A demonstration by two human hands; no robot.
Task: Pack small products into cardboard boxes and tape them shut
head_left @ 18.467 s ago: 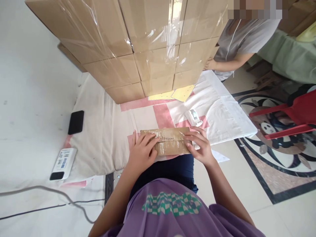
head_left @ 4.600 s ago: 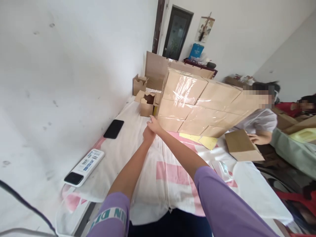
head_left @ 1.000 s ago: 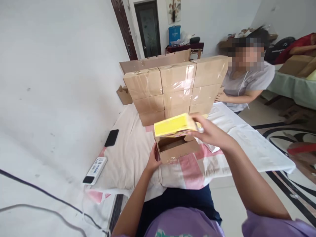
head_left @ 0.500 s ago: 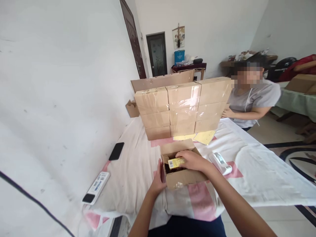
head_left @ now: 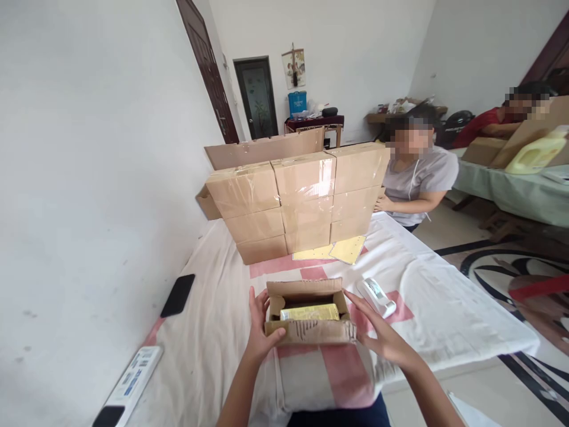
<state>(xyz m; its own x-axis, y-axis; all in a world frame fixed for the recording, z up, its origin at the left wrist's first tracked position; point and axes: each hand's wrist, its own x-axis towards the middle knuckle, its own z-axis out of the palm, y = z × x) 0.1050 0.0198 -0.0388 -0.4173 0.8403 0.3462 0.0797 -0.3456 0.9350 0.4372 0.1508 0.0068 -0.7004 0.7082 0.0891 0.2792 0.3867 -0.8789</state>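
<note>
1. Yellow packet [head_left: 310,312] has moved out of the right hand [head_left: 377,332] and now lies inside the open carton [head_left: 306,333]; insertion therefore appears complete.
2. Left hand [head_left: 259,332]: grip spread around the carton's left end, thumb on the front flap.
3. Right hand: grip spread at the right end, holding nothing; firm contact cannot be confirmed.
4. Carton: on the worktop [head_left: 213,350], long flaps raised.
5. White device [head_left: 377,298]: just beyond the right hand.
6. Taped box stack [head_left: 306,204]: farther back, yellow sheets [head_left: 349,249] at its foot.
</note>
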